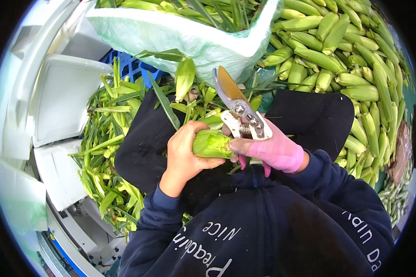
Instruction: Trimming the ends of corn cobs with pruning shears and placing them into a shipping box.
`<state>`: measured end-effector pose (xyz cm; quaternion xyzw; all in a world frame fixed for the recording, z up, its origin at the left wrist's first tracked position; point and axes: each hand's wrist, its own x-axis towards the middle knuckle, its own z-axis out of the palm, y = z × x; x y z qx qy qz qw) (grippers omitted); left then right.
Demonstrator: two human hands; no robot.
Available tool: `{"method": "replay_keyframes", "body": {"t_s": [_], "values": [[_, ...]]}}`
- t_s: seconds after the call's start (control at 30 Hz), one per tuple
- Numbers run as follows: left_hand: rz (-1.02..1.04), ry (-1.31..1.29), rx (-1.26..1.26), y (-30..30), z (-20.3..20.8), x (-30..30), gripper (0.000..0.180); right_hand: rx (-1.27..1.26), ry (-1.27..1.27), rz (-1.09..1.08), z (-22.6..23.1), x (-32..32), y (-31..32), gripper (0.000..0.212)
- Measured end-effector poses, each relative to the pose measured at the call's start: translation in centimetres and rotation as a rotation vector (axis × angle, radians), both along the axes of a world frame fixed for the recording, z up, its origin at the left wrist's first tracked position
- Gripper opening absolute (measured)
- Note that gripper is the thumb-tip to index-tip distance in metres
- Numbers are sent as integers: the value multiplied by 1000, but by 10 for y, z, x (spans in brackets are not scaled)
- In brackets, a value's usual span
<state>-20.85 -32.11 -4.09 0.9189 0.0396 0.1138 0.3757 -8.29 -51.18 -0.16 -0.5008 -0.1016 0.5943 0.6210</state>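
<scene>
My bare left hand [179, 154] is wrapped around an ear of corn [209, 144] in its green husk, held over my lap. The cut stem end faces my right hand. In a pink glove, my right hand [282, 147] grips a pair of pruning shears [240, 111] with pale and pink handles. Their metal blades point up and away from me, clear of the ear. The gloved thumb touches the stem end of the corn.
A large heap of unshucked corn [323, 51] spreads along the right. At the far side stands a pale green plastic bag [171, 34] full of leaves. Stripped husks [111, 184] lie to my left, near a blue crate [134, 69] and white boxes [62, 99].
</scene>
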Motion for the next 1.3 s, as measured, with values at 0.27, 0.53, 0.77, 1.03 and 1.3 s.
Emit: {"method": "replay_keyframes", "body": {"t_s": [0.27, 0.53, 0.77, 1.03, 1.3], "values": [[146, 117, -534, -35, -41, 2, 101, 76, 38, -210, -18, -16, -13, 31], [84, -26, -1504, -69, -37, 29, 89, 326, 301, -430, -11, -10, -34, 31], [16, -164, -1194, -56, -34, 43, 20, 158, 209, -635, -13, 10, -83, 27], [-291, 177, -233, 51, 26, 112, 16, 81, -503, -1370, -18, 81, -303, 30], [-613, 89, 869, 224, 1, 320, 42, -1322, -1469, -1129, -64, 88, -417, 51]]}}
